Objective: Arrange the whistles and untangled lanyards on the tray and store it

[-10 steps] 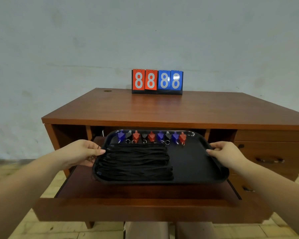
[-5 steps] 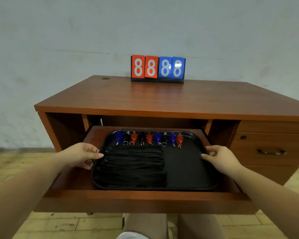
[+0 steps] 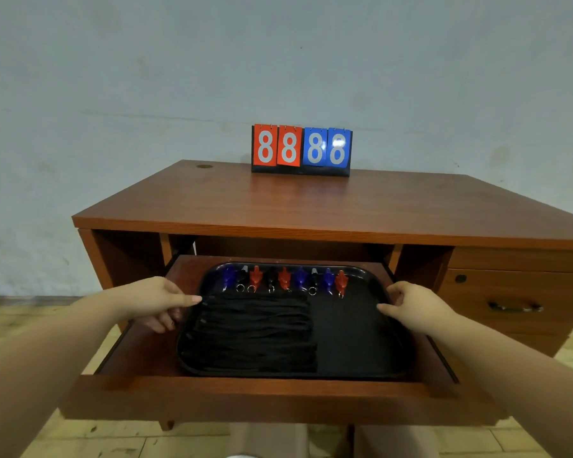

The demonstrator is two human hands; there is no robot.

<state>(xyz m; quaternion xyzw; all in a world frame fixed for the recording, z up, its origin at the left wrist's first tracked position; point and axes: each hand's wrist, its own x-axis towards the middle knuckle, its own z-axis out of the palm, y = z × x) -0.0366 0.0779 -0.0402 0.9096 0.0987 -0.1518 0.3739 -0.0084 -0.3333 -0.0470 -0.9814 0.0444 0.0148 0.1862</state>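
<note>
While both hands grip its side rims, left hand [image 3: 153, 300] and right hand [image 3: 414, 309], the tray [image 3: 354, 342] lies between them.

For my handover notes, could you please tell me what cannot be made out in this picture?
Head view only:
- Left hand: lower fingers tucked under the tray rim, so its grip is partly hidden.
- Lanyards: black on black; count unreadable.
- Whistles: too small for detail.
- Sliding shelf: its rails are hidden beneath the desk.
</note>
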